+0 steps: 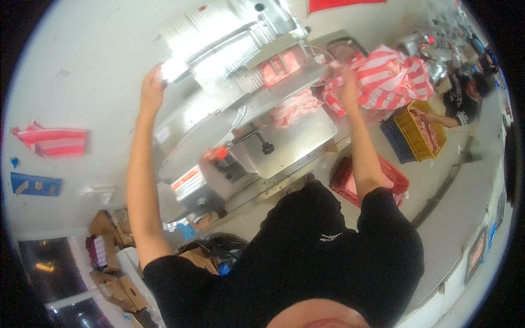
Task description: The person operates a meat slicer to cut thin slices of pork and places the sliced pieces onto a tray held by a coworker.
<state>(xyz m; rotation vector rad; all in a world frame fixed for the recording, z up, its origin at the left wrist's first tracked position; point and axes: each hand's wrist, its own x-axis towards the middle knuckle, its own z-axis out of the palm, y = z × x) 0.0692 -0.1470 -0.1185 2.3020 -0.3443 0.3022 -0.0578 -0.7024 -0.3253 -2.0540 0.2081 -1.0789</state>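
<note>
A large metal meat slicer (249,112) stands in front of me, with a block of pink meat (280,66) on its carriage. My left hand (153,90) is closed at the left end of the slicer's shiny upper metal part; its fingertips are partly lost in glare. Thin pale-pink slices of meat (297,107) lie heaped on the steel plate (314,131) below the blade. My right hand (348,90) reaches to the left side of a red-and-white striped plastic bag (383,82) with meat showing at its opening. Its fingers are blurred, so their grip is unclear.
A red crate (402,194) stands on the floor beneath my right arm. Farther right, a co-worker's hand (435,118) is at a yellow crate (407,128) holding meat, beside a dark blue crate (395,141). Cardboard boxes (117,290) are piled at lower left.
</note>
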